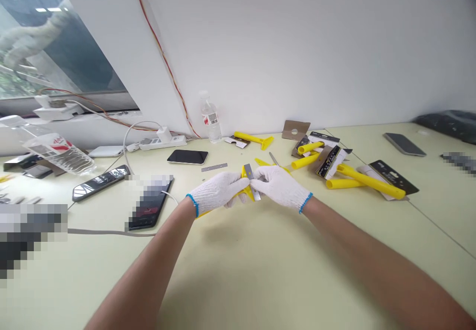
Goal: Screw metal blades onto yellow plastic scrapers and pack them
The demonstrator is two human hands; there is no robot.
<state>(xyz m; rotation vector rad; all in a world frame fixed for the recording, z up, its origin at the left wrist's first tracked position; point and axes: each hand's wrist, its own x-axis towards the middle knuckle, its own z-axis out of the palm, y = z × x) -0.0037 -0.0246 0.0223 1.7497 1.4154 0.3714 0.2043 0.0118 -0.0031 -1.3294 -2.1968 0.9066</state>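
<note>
Both my hands wear white knit gloves and meet above the middle of the pale table (260, 270). My left hand (217, 193) is closed round a yellow plastic scraper (244, 172), whose handle pokes out under the wrist. My right hand (278, 185) pinches a thin grey metal blade (253, 176) at the scraper's head. Another loose blade (214, 167) lies flat on the table just behind my left hand.
Several yellow scrapers (368, 181) and black-and-white packaging cards (329, 160) lie at the right. Phones (188, 156) and a dark phone (404, 144) rest on the table. A water bottle (210, 118), a power strip (161, 142) and cables stand by the wall.
</note>
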